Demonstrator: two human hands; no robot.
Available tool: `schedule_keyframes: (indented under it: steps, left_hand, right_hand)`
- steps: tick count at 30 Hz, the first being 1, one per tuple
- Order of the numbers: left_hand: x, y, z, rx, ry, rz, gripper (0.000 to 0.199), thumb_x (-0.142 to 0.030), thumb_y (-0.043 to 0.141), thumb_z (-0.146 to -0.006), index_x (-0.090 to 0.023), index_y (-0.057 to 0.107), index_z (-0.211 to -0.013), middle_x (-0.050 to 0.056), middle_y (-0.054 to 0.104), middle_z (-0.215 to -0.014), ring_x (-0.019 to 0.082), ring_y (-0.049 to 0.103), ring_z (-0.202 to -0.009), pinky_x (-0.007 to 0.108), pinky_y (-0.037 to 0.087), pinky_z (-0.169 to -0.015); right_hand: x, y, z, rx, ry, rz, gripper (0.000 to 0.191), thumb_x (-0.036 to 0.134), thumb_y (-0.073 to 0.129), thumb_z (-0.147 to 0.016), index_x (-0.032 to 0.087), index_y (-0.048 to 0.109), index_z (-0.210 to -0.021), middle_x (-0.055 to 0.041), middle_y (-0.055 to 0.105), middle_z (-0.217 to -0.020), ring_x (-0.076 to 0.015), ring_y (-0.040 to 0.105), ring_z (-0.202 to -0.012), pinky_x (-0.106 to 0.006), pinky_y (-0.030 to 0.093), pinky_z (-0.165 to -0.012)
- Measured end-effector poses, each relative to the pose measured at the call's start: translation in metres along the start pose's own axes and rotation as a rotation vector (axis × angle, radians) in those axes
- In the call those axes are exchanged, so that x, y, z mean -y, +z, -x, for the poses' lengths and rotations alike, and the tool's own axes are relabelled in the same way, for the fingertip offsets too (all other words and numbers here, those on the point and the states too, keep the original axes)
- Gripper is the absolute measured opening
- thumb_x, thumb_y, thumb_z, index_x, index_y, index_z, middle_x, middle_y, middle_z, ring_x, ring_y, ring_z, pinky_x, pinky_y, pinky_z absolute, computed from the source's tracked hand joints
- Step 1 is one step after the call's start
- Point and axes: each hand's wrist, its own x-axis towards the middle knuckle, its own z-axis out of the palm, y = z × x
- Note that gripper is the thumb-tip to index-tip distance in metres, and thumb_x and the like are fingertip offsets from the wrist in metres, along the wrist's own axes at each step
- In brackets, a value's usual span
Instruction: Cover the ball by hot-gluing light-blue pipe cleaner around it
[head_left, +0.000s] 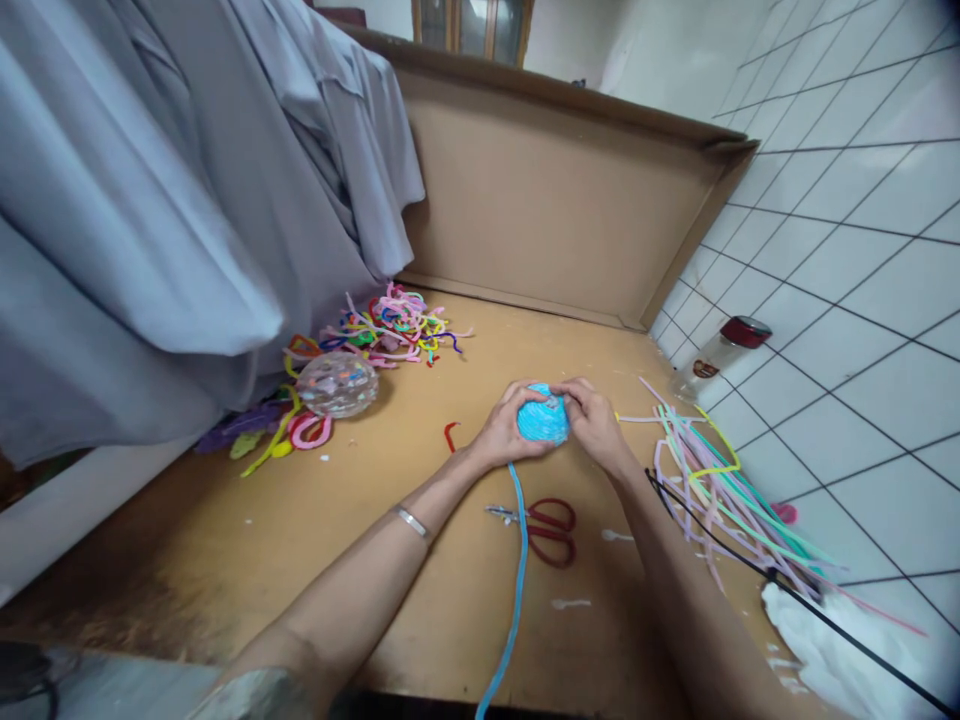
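Above the middle of the table, a rounded ball (544, 420) wrapped in rows of bright blue pipe cleaner sits between my hands. My left hand (501, 428) cups its left side and underside, fingers curled around it. Pinched against the upper right edge of the ball is my right hand (592, 415); its fingertips partly hide what they press on. A long blue pipe cleaner (519, 570) trails from below the ball across the table to its near edge. It passes over the scissors (551, 532), which have red handles and lie beneath my hands.
At left lie a clear ball with coloured specks (339, 384) and a heap of mixed pipe cleaners (397, 325). Long pastel pipe cleaners (712, 490), a black cable (720, 545) and a red-lidded jar (724, 355) are at right. A cardboard panel (547, 190) stands behind; grey cloth (225, 180) hangs left.
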Motion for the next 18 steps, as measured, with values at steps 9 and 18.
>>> schedule_keyframes:
  steps: [9,18]
  left_hand:
    - [0.004,0.001,-0.002,-0.028,-0.013,0.017,0.061,-0.028,0.081,-0.055,-0.021,0.054,-0.110,0.010,0.052,-0.121,0.028,0.051,-0.121,0.045,0.043,-0.101]
    - [0.002,0.000,-0.001,-0.009,-0.011,0.007,0.061,-0.028,0.081,-0.056,-0.022,0.054,-0.111,0.010,0.052,-0.123,0.027,0.050,-0.121,0.046,0.042,-0.102]
  right_hand:
    - [0.005,0.005,0.000,0.035,-0.075,0.109,0.035,0.010,0.038,-0.084,0.015,0.069,-0.099,-0.0118,0.061,-0.096,-0.0214,0.058,-0.093,-0.036,0.047,-0.081]
    - [0.004,-0.005,-0.002,-0.004,-0.005,-0.078,0.018,0.024,0.052,-0.084,0.018,0.070,-0.086,-0.0083,0.067,-0.089,-0.0194,0.062,-0.083,-0.034,0.048,-0.075]
